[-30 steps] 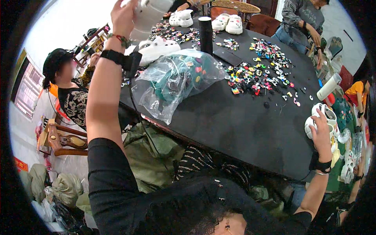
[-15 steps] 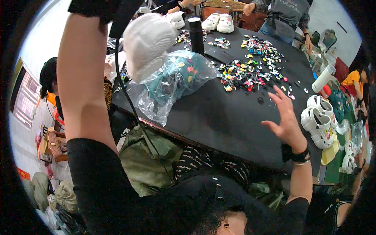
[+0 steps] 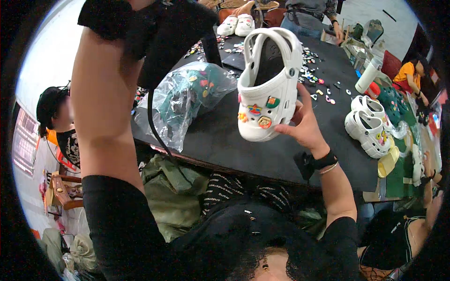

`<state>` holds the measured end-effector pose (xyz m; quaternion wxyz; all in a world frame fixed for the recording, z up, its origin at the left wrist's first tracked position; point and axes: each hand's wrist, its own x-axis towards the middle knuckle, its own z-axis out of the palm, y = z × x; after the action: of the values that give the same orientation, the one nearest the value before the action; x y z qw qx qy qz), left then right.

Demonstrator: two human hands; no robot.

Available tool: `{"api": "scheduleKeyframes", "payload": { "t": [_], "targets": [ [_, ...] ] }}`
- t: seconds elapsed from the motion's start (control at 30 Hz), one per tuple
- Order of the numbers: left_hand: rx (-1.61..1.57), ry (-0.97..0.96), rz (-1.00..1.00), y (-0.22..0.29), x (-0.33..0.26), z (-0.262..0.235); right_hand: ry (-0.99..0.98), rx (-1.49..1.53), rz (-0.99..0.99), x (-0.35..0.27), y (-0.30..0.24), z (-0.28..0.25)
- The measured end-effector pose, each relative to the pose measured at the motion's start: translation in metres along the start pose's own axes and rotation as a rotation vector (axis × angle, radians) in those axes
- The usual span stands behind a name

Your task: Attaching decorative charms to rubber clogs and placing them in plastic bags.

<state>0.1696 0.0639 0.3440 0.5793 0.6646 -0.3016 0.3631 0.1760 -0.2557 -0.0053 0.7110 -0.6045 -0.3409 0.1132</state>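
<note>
My right hand grips a white clog by its side near the toe, with the thumb on the front. The clog stands tilted up above the table, its opening and heel strap upward, and several colourful shoe charms sit on its toe. My left arm reaches up at the left, and only a sliver of my left hand shows at the upper edge. A dark, blurred object with a hanging black cable covers the area beside it, so its fingers are hidden. Left of the clog lies a clear plastic bag with a green clog inside.
Loose shoe charms are scattered over the black table. A white clog pair stands at the far side, and more white clogs at the right. A white bottle stands behind those. Other people are around the table.
A white clog, blurred at the upper left before, is now sharp and in my right hand near the middle. My right hand has moved left and closed on it. The dark object has come further into view.
</note>
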Motion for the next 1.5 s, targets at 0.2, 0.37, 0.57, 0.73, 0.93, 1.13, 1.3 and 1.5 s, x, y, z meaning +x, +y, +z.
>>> {"api": "scheduleKeyframes", "payload": {
  "t": [0.2,0.37,0.57,0.73,0.93,1.13,1.3,1.5],
  "targets": [
    [0.045,-0.038,-0.122,-0.019,-0.052,-0.006,-0.039,-0.14,0.061,-0.024,-0.035,-0.023],
    [0.065,-0.112,-0.245,-0.032,-0.096,-0.003,0.016,0.377,0.206,-0.03,-0.048,-0.062],
    [0.061,-0.225,-0.417,-0.052,-0.151,0.012,0.23,0.296,0.329,-0.019,-0.003,-0.097],
    [0.051,-0.323,-0.551,-0.07,-0.201,0.033,0.233,0.303,0.373,-0.015,0.014,-0.117],
    [0.1,-0.365,-0.693,-0.08,-0.289,0.074,0.035,0.338,0.398,-0.004,0.02,-0.118],
    [0.341,-0.531,-0.858,-0.1,-0.346,0.098,-0.122,-0.265,0.743,0.008,0.053,-0.103],
    [0.302,-0.543,-0.942,-0.11,-0.345,0.1,-0.088,-0.37,0.516,-0.002,0.047,-0.088],
    [0.165,-0.582,-0.958,-0.132,-0.342,0.106,-0.171,-0.559,0.34,0.029,0.056,-0.057]
  ]
}}
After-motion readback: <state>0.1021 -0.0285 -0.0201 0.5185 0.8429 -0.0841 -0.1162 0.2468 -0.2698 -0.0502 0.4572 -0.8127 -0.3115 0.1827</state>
